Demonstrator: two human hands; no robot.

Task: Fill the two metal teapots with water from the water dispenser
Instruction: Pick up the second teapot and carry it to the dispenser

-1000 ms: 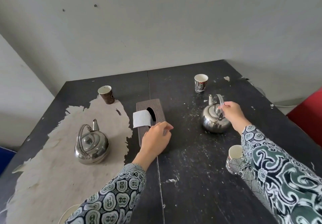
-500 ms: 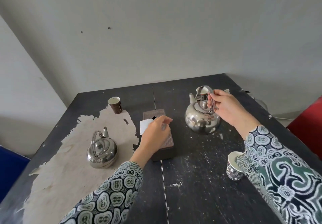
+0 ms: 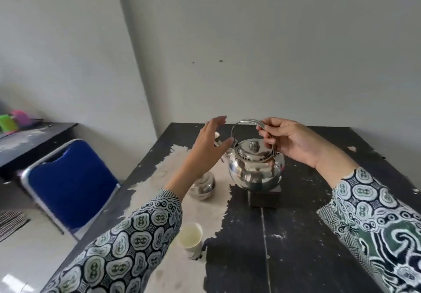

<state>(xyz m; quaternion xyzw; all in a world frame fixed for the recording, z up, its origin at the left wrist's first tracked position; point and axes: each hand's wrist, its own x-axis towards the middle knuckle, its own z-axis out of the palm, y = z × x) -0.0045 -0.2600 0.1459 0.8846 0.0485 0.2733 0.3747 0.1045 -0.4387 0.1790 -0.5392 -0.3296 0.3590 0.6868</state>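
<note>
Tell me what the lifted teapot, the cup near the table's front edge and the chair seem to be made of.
Teapot: polished metal, likely stainless steel; its mirror-bright body reflects the room.
Cup: probably paper; matte, pale, thin-rimmed.
Chair: blue padded back, vinyl or fabric, the blur leaves it open, in a silvery tubular frame, apparently metal.
The right hand holds the teapot's handle; the left hand is open beside it.

The teapot in my fingers is mirror-glossy polished metal; the counter beneath it is matt black, its coating flaked rough and pale.
</note>
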